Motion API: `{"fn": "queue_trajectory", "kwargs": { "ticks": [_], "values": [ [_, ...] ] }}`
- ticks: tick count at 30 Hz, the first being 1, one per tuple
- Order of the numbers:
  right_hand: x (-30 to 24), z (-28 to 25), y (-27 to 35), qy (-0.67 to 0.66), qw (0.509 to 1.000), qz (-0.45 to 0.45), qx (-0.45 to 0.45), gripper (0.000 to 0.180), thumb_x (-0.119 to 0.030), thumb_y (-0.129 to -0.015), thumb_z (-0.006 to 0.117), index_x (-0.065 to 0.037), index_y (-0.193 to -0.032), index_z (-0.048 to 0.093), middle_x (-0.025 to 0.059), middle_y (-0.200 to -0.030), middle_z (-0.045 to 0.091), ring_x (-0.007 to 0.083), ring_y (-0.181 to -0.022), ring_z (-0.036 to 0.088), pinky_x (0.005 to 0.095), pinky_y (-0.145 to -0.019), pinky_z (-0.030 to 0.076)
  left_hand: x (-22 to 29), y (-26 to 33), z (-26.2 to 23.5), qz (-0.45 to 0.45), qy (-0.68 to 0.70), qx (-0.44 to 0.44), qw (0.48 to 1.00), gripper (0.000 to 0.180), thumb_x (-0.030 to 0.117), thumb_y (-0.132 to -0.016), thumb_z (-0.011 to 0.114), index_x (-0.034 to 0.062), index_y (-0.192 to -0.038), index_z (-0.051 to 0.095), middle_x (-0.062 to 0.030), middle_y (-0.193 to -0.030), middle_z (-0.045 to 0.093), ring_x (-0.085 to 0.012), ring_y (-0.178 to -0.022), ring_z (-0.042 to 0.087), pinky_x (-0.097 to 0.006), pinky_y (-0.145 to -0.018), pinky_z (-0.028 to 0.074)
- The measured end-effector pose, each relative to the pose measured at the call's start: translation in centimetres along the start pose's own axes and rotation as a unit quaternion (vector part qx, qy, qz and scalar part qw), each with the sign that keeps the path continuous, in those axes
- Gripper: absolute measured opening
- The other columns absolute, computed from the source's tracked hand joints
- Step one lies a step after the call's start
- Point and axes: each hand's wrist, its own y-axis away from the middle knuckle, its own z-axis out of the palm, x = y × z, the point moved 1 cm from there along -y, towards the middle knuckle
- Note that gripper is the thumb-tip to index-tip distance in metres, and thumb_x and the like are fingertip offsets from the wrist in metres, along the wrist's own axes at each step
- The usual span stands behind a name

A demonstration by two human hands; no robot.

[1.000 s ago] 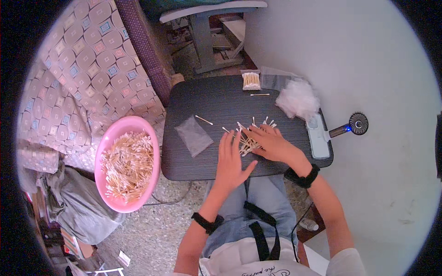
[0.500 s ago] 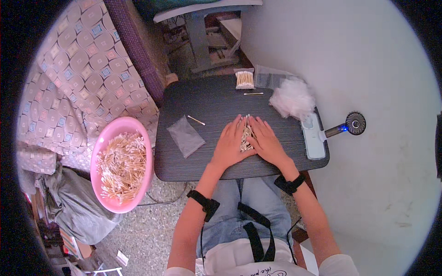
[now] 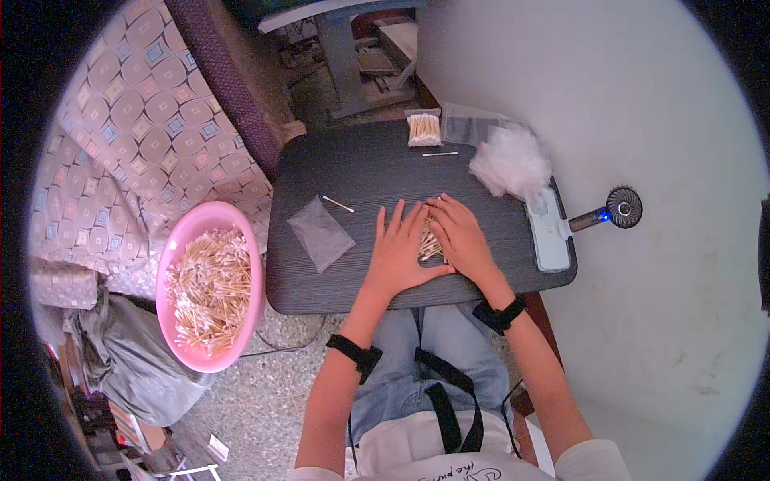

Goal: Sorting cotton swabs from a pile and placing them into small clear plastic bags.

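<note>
Left hand: fingers spread beside cotton swabs
Right hand: fingers outstretched over them
Desk: cotton swabs toward lap-side edge

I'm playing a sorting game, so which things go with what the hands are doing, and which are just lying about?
Probably belong:
- swab pile between left hand and right hand
- pink tub of swabs
- filled swab packet
- flat clear bag

Probably just lying about:
- small fan
- grey cloth
- patterned cloth

hands — 2 | swab pile — 1 | lone swabs: 2 | basin: 1
</note>
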Motion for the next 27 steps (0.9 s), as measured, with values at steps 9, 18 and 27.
{"fn": "queue_trajectory", "kwargs": {
  "ticks": [9,18,27],
  "values": [
    [0.0,0.4,0.3,0.055,0.992,0.067,0.093,0.019,-0.018,-0.085,0.058,-0.001,-0.094,0.058,0.0158,-0.093,0.052,0.0330,-0.092,0.049,0.0438,-0.083,0.040,-0.9,0.4,1.6,0.048,0.069,0.009,0.996,0.091,0.056,-0.069,0.068,-0.0017,-0.133,0.038,-0.0191,-0.136,0.043,-0.0334,-0.131,0.035,-0.048,-0.111,0.019],
    [-1.1,0.8,-0.3,0.013,0.992,0.097,0.082,0.024,-0.024,-0.090,0.053,-0.003,-0.099,0.060,0.0132,-0.099,0.055,0.0304,-0.095,0.048,0.0431,-0.085,0.038,-1.0,0.2,1.4,0.064,0.101,0.006,0.993,0.080,0.042,-0.071,0.072,-0.0027,-0.129,0.041,-0.0201,-0.134,0.044,-0.0332,-0.126,0.040,-0.046,-0.110,0.025],
    [0.6,0.2,0.6,-0.059,0.996,0.059,0.019,0.038,-0.023,-0.092,0.048,-0.006,-0.126,0.049,0.0144,-0.127,0.051,0.0324,-0.120,0.042,0.0420,-0.102,0.031,-1.0,-0.1,1.3,0.027,0.163,0.041,0.985,0.055,0.021,-0.080,0.062,0.0001,-0.128,0.045,-0.0184,-0.133,0.046,-0.0317,-0.124,0.043,-0.047,-0.108,0.028]
  ]
}}
